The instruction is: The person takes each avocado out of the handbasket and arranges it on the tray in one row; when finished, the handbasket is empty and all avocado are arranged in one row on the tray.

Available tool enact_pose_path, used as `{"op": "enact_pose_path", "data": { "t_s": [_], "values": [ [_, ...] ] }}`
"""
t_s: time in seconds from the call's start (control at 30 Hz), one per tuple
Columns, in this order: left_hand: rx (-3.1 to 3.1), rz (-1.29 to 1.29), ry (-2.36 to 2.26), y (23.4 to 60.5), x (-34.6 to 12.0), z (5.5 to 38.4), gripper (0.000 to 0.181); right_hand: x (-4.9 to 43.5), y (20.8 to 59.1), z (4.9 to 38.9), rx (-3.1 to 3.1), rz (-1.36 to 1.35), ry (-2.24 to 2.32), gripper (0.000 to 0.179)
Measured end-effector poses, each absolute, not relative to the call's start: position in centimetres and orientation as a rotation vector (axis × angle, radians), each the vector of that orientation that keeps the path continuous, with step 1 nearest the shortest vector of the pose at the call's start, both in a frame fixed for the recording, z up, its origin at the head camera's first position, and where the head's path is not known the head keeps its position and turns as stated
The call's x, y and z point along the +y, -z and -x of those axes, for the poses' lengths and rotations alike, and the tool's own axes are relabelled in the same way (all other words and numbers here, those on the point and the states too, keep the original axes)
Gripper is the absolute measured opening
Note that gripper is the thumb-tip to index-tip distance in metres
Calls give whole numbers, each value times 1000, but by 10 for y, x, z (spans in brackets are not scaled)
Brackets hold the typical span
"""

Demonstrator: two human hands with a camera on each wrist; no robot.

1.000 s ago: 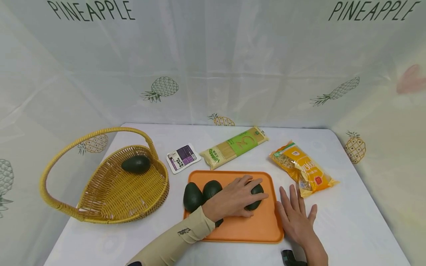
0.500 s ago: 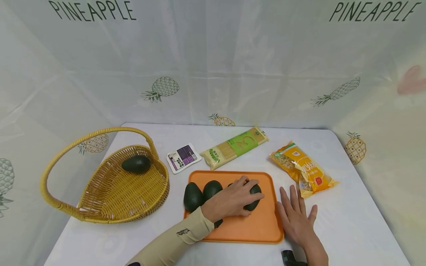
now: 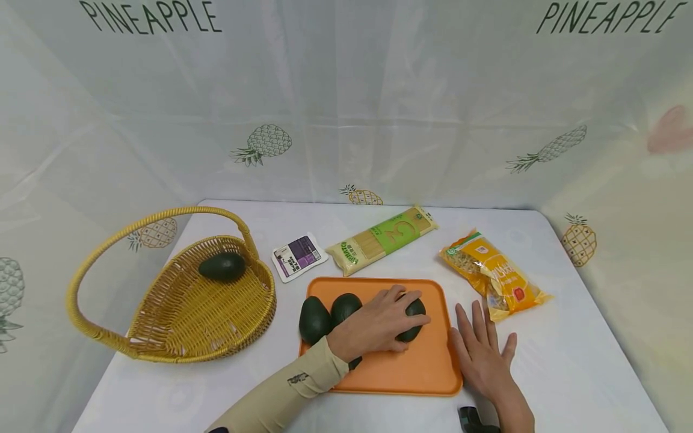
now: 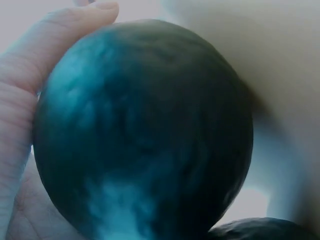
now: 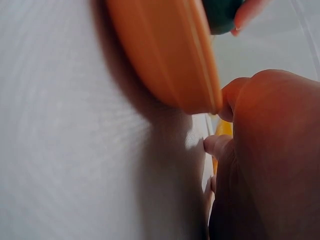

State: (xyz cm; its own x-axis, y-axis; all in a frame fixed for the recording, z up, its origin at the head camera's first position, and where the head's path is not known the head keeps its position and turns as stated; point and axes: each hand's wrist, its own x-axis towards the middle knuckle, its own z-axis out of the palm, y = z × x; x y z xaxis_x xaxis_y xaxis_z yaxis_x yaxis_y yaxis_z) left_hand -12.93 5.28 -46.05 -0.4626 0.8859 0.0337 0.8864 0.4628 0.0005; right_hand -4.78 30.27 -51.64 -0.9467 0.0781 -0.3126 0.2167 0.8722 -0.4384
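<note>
On the orange tray (image 3: 400, 373), my left hand (image 3: 373, 328) reaches across from the left and grips a dark green avocado (image 3: 415, 319) with curled, spread fingers. Two more avocados, one at the tray's left edge (image 3: 314, 320) and one beside it (image 3: 344, 308), lie left of that hand. Part of another dark avocado (image 3: 354, 363) shows below the wrist, mostly hidden. In the left wrist view a large avocado (image 4: 145, 130) fills the middle, a digit along its left side. My right hand (image 3: 482, 358) lies flat, palm down, its thumb against the tray's right rim.
A yellow wicker basket (image 3: 200, 349) with a tall handle stands left, one avocado (image 3: 222, 266) inside. Behind the tray lie a white-and-purple flat pack (image 3: 299, 257) and a green-labelled noodle packet (image 3: 381, 240). An orange-yellow food bag (image 3: 495, 276) lies beyond my right fingertips.
My left hand's fingers have drawn slightly left and closed in on the avocado, which shifted a little left with them. Over the last half second little moves. The right hand stays put.
</note>
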Motion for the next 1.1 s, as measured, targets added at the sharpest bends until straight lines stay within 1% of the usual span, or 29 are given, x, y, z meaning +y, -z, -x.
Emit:
{"op": "enact_pose_path", "data": {
  "t_s": [0.53, 0.77, 0.93, 1.1],
  "values": [
    [-2636, 1629, 50, 457, 51, 129, 63, 303, 517, 48, 2745, -223, 686, 79],
    [-2660, 1624, 161, 450, 45, 127, 62, 303, 517, 50, 2731, -230, 675, 80],
    [-2619, 1583, 223, 446, 37, 126, 60, 303, 516, 50, 2720, -237, 665, 80],
    [-2547, 1519, 239, 441, 25, 125, 61, 303, 516, 50, 2719, -234, 676, 80]
  ]
}}
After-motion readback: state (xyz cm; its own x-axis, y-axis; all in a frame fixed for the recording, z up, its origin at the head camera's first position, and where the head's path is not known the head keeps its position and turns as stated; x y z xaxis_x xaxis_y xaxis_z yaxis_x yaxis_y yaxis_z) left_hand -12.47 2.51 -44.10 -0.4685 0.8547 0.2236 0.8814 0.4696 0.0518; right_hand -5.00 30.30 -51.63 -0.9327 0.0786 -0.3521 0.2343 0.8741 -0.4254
